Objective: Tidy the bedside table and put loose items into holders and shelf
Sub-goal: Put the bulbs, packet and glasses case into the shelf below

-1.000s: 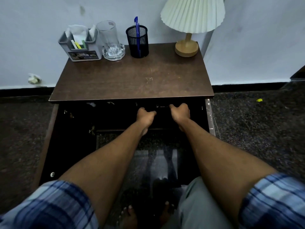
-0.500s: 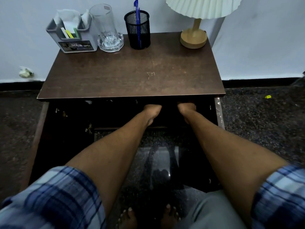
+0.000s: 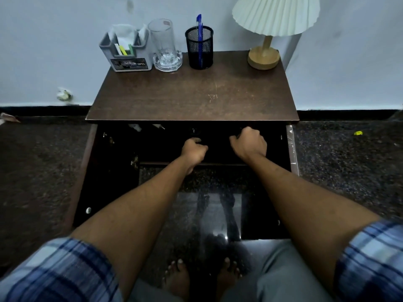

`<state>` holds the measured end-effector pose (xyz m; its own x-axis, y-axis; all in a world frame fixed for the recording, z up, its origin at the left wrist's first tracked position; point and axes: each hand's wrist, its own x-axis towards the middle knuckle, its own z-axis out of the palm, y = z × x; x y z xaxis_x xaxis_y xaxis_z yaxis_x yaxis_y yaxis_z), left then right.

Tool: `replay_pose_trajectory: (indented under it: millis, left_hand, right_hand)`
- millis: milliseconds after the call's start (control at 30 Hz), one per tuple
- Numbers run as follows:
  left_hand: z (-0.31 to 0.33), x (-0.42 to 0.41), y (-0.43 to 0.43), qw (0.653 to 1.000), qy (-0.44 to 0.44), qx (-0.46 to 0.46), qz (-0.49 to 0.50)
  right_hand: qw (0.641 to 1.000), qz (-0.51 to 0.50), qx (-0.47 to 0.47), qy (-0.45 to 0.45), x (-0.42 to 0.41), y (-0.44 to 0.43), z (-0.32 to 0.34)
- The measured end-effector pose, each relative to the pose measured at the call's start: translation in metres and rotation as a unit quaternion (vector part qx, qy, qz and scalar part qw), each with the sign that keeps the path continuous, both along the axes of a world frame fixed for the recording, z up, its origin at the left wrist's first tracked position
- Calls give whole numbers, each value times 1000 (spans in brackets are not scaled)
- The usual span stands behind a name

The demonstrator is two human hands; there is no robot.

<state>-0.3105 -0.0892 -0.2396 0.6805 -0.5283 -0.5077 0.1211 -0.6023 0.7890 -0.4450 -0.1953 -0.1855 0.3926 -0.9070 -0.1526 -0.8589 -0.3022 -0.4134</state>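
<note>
Wood top: bedside table (image 3: 192,99), dark brown and scuffed. Middle and front are bare; every object stands in a row along the back edge.
Holders: grey organiser (image 3: 128,55) at back left, with papers and markers upright in it. Black mesh cup (image 3: 199,49) holds one blue pen (image 3: 199,25).
Other items: tall glass (image 3: 162,38) standing in a glass dish (image 3: 168,62), between the two holders. Lamp (image 3: 263,57) at back right.
Shelf: open compartment (image 3: 165,147) under the top, with its door (image 3: 87,171) swung out on the left. Interior too dark to read.
Left hand: (image 3: 194,149) inside the shelf opening, fingers curled under. Whether it grips anything, cannot tell.
Right hand: (image 3: 248,144) near it but apart, also curled. Something dark sits at the fingertips; a grip cannot be confirmed.
Progress (judgement): top looks sorted. The remaining work seems to be inside the shelf, then the door.
Floor: (image 3: 349,160) dark speckled stone, glossy, with a yellow scrap (image 3: 358,133) at right.
Wall: (image 3: 65,40) pale, with a black skirting.
</note>
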Motion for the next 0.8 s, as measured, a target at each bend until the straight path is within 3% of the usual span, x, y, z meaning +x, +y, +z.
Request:
replay_pose_trajectory:
  millis: [233, 367, 567, 667, 800]
  left_hand:
    - [59, 17, 71, 998, -68, -9, -16]
    - [98, 28, 119, 987, -160, 17, -18]
    - [138, 47, 212, 908, -381, 169, -38]
    - [142, 48, 246, 902, -371, 223, 4]
    - [137, 47, 270, 937, -247, 237, 76]
  right_hand:
    - [997, 66, -7, -32, -32, 38, 33]
    - [993, 79, -63, -62, -54, 53, 55]
    - [986, 85, -140, -7, -100, 62, 75]
    - [996, 39, -76, 18, -118, 67, 79]
    - [998, -12, 29, 47, -132, 73, 77]
